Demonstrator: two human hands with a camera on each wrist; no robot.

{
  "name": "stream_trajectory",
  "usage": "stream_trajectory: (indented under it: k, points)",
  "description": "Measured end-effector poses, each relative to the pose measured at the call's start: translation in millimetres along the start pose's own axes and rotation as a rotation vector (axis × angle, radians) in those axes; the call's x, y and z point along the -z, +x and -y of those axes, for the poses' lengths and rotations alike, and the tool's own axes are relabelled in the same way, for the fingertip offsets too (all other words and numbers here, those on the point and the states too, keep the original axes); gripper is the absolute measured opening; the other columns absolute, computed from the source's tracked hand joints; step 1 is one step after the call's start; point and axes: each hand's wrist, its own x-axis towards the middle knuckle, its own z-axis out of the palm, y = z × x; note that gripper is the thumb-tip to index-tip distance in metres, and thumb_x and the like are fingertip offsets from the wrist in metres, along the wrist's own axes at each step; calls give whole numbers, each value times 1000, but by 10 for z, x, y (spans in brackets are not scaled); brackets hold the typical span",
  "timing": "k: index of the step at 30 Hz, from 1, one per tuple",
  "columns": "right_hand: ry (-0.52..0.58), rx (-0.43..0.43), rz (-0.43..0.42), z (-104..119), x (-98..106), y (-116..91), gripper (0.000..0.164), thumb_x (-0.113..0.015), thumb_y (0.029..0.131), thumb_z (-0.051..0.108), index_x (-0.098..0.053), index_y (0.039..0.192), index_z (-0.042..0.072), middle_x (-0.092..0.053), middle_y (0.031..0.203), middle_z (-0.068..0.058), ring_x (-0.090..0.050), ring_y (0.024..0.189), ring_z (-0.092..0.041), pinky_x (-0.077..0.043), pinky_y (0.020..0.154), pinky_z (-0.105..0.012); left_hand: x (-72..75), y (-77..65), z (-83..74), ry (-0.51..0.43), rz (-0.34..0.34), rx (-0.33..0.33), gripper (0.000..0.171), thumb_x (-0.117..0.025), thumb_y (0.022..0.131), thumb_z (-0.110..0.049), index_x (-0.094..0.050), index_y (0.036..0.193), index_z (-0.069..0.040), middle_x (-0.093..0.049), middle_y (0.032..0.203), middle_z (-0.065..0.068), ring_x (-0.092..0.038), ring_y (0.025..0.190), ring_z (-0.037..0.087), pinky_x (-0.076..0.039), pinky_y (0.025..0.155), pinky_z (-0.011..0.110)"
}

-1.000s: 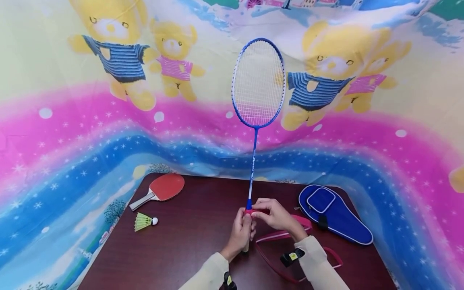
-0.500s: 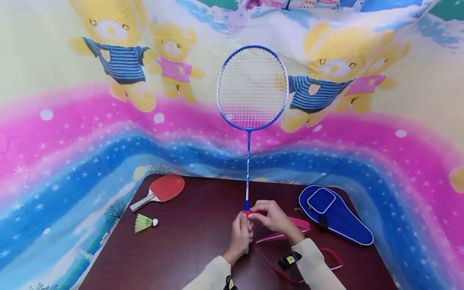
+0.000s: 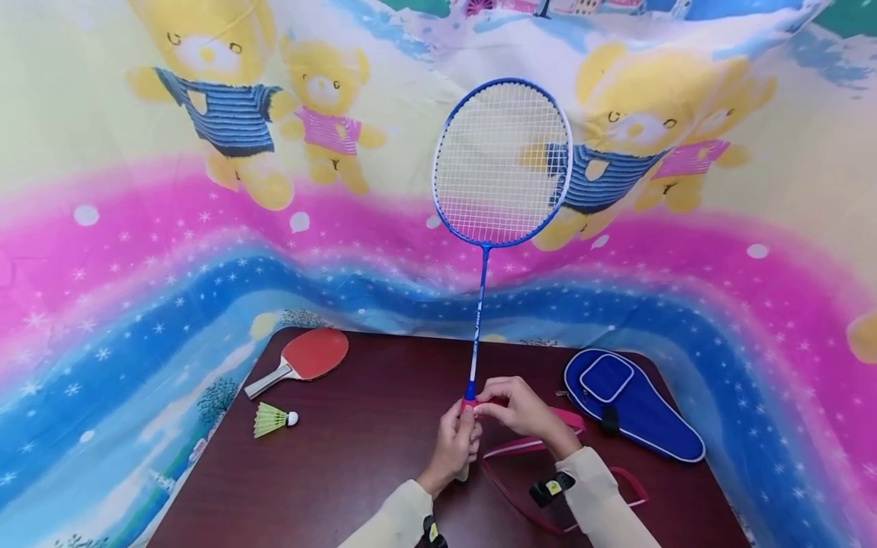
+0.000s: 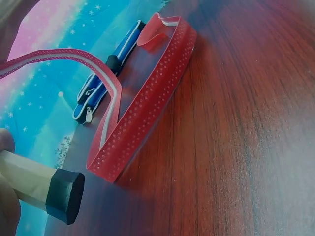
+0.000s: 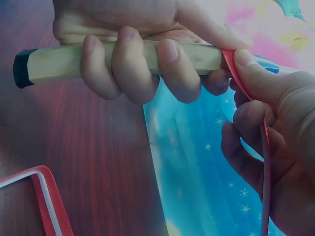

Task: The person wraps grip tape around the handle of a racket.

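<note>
A blue and white badminton racket (image 3: pixel 478 320) stands up, its head leaning a little right. My left hand (image 3: pixel 455 441) grips its bare wooden handle (image 5: pixel 54 64), fingers curled round it; the handle ends in a black cap (image 4: pixel 65 196). At the top of the handle, my right hand (image 3: pixel 524 415) pinches a red perforated grip tape (image 5: pixel 266 162) between thumb and fingers. There the tape lies against the wood, touching the left thumb. Its long tail (image 4: pixel 147 98), with a white strip along one face, loops down onto the table.
On the dark wooden table (image 3: pixel 342 472), a red table tennis bat (image 3: pixel 317 354) and a yellow-green shuttlecock (image 3: pixel 274 419) lie at the left. A blue zipped bat case (image 3: pixel 644 418) lies at the right. A printed bear cloth (image 3: pixel 397 304) hangs behind and around the table.
The racket has turned about its shaft, so its head faces the head camera more squarely. It swung left, then back right. Both hands keep their holds and shifted only slightly.
</note>
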Motion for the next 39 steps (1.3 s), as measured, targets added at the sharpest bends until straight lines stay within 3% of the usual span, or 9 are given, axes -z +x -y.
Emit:
stream_trajectory:
  k: [6, 11, 19, 23, 25, 28, 32, 34, 39]
  points:
    - [36, 17, 62, 34, 36, 24, 9, -76, 91, 7, -76, 91, 16, -62, 76, -1, -53, 50, -1, -50, 48, -19, 5, -24, -29, -81, 43, 53, 50, -24, 115, -33, -38, 109, 14, -34, 61, -9, -34, 41, -1, -27, 31, 20]
    - [-40, 72, 82, 41, 47, 62, 9, -76, 91, 5, -75, 90, 14, -63, 78, -2, -53, 61, -4, -49, 57, -17, 18, -10, -40, -119, 74, 66, 59, -23, 114, -40, -34, 100, 15, -33, 57, -11, -33, 39, -1, -27, 29, 22]
    - [-76, 96, 128, 28, 24, 83, 12, -70, 97, 8, -77, 106, 11, -65, 86, 0, -51, 74, 1, -49, 62, -16, 44, 14, -62, -131, 152, 44, 32, -44, 109, -16, -36, 95, 11, -34, 49, -17, -32, 34, 1, -25, 24, 26]
    - [-61, 131, 127, 19, 14, 91, 12, -70, 97, 10, -78, 105, 14, -67, 86, 1, -52, 74, 0, -50, 62, -18, 71, 31, -68, -114, 186, 68, 29, -50, 107, -16, -40, 91, 6, -35, 48, -18, -32, 34, 1, -26, 26, 24]
    - [-64, 140, 103, 9, 5, 88, 11, -71, 97, 9, -78, 104, 15, -68, 86, 2, -53, 72, -1, -50, 60, -18, 84, 35, -60, -107, 193, 64, 30, -50, 107, -16, -39, 92, 9, -35, 48, -17, -32, 34, 1, -27, 27, 25]
    - [-90, 142, 62, -11, -17, 81, 10, -72, 96, 8, -78, 101, 14, -68, 83, 2, -54, 69, -3, -50, 58, -19, 89, 24, -32, -77, 146, 57, 28, -47, 109, -15, -40, 105, 12, -37, 51, -14, -34, 37, 1, -29, 30, 22]
    - [-143, 128, 30, -24, -53, 81, 8, -74, 94, 10, -78, 99, 15, -68, 82, 2, -52, 68, -1, -48, 59, -16, 60, -25, 29, 6, -21, 12, 21, -44, 111, -12, -42, 122, 6, -43, 64, -7, -39, 45, 0, -33, 36, 17]
    - [-154, 120, 29, -20, -68, 83, 7, -74, 94, 11, -78, 99, 15, -66, 81, 3, -50, 68, 1, -47, 59, -14, 41, -50, 65, 45, -92, -36, 18, -42, 111, -9, -45, 122, 5, -42, 63, 2, -40, 46, -2, -34, 37, 15]
    - [-108, 94, 65, 15, -89, 77, 6, -71, 97, 14, -76, 96, 16, -57, 74, 4, -50, 61, 5, -46, 52, -14, 24, -86, 128, 32, -112, -119, 20, -36, 111, -6, -48, 115, 10, -30, 55, 22, -35, 41, -4, -30, 31, 14]
